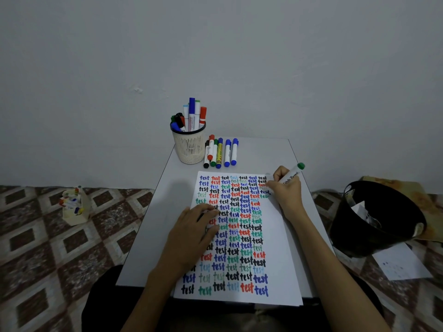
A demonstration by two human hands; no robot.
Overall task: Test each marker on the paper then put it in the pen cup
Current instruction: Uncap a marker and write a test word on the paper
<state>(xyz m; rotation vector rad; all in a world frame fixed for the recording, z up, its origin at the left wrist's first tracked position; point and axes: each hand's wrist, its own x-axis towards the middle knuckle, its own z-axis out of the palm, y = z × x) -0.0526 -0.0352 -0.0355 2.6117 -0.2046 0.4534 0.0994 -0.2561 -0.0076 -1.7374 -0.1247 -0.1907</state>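
Head view: the right hand [286, 188] pinches a white marker with a green end [293, 173], slanted so that the green end points toward the tabletop's far right corner. Its tip meets the white sheet of paper filled with coloured "test" words [278, 248] at the sheet's right margin, near the far right corner. The fingers hide the tip itself.

The left hand [194, 231] lies on the sheet's left half and presses it down. Whether its fingers also hold a cap, I cannot tell.

The step in hand looks like the test stroke. To do it well, the writing should go in the narrow bare strip at the right margin, with light pressure and the left hand pinning the sheet so it does not slide. The sheet's near edge overhangs the tabletop's near edge, so pressure there would bend it.

The cream perforated plastic pen cup [189, 149] stands at the far left corner of the small white tabletop [263, 152], already crowded with upright markers. Dropping in a new marker needs a steep entry. A row of 6 loose markers [220, 153] lies just beside the cup, between it and the writing hand, and a low reach could scatter them. The far right corner is bare.

Off the right edge, a black bin [374, 219] stands on the floor.
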